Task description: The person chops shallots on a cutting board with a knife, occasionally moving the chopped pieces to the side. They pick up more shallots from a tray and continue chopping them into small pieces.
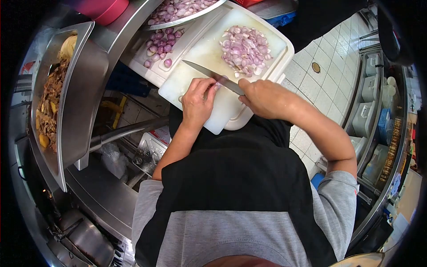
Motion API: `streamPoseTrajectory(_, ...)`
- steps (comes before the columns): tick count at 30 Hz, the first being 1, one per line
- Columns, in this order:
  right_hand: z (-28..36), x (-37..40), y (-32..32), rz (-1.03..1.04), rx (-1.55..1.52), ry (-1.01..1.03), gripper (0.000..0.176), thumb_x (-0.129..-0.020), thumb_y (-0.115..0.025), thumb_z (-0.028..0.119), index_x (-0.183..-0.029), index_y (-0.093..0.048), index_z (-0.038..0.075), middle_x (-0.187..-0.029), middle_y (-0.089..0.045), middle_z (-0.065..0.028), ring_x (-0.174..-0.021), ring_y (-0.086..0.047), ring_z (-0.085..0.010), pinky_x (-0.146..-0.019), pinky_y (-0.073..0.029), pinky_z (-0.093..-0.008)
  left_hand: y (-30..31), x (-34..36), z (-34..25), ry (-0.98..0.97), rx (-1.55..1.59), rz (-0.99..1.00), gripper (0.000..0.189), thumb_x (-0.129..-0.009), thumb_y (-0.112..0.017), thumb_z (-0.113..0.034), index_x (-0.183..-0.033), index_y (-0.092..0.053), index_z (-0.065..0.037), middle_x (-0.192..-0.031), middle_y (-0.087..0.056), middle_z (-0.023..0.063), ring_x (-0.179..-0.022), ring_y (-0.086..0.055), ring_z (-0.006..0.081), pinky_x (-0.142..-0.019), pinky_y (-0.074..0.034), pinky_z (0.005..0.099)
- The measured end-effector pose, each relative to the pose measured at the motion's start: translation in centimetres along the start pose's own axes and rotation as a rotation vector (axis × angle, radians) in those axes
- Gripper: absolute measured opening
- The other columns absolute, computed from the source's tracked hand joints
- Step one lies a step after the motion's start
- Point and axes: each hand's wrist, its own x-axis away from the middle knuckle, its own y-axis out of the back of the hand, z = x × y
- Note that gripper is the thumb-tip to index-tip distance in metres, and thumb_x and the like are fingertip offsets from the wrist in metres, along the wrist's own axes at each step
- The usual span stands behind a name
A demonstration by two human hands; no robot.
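A long knife (205, 71) is gripped by its handle in my right hand (265, 99), its blade pointing up and left over the white cutting board (178, 82). My left hand (197, 100) pinches a small shallot (220, 81) against the board, right by the blade. Much of that shallot is hidden by the knife and fingers. A heap of sliced shallots (246, 50) lies on the far part of the board. Whole peeled shallots (161, 44) sit on the white lid to the left, with a single one (167, 63) nearer the board.
A round tray of shallots (180, 10) stands at the top. A deep metal pan of cooked food (81, 95) is at the left, with a pink container (104, 10) above it. Someone in dark clothing (327, 20) stands at the upper right. Shelves with bins (369, 84) line the right.
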Motion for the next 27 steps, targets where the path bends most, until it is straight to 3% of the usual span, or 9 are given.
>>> streamPoseTrajectory(8,-1.5,-2.5,-6.2,-0.21,-0.074,0.042,0.028,-0.096,-0.054,0.025,-0.103,-0.046,0.0,-0.077,-0.066,-0.025,-0.075,-0.066,-0.0446,-0.067,-0.052,-0.0542,0.1,0.1,-0.2,0.012,0.01,-0.008,0.014,-0.084,-0.071,-0.006,-0.098,-0.068,-0.005,-0.094,-0.065,0.0096,-0.077,-0.069,0.0235,-0.066,-0.054,0.0343)
streamPoseTrajectory(16,0.3,-0.3,0.8,0.003,0.016,0.02,0.03,-0.094,-0.056,0.022,-0.106,-0.054,-0.006,-0.087,-0.067,-0.0282,-0.085,-0.067,-0.0447,-0.075,-0.052,-0.0513,0.0,0.1,-0.1,-0.011,-0.011,-0.019,0.015,-0.084,-0.072,-0.006,-0.098,-0.067,-0.004,-0.093,-0.065,0.0102,-0.077,-0.069,0.0243,-0.067,-0.054,0.034)
streamPoseTrajectory(20,0.4,-0.1,0.0,0.026,-0.005,-0.018,0.03,-0.094,-0.056,0.022,-0.106,-0.053,-0.006,-0.085,-0.067,-0.0281,-0.084,-0.067,-0.0451,-0.075,-0.053,-0.0519,0.1,0.1,-0.1,-0.011,-0.01,-0.022,0.015,-0.084,-0.072,-0.006,-0.098,-0.067,-0.004,-0.092,-0.065,0.0102,-0.076,-0.069,0.0241,-0.066,-0.054,0.0338)
streamPoseTrajectory(27,-1.1,-2.7,-6.4,-0.118,-0.12,-0.017,0.031,-0.096,-0.054,0.024,-0.108,-0.047,-0.004,-0.082,-0.066,-0.0283,-0.082,-0.066,-0.0456,-0.073,-0.052,-0.0533,0.0,0.2,-0.3,-0.003,-0.012,-0.024,0.014,-0.085,-0.071,-0.007,-0.098,-0.068,-0.004,-0.093,-0.065,0.0099,-0.074,-0.068,0.0236,-0.065,-0.054,0.0336)
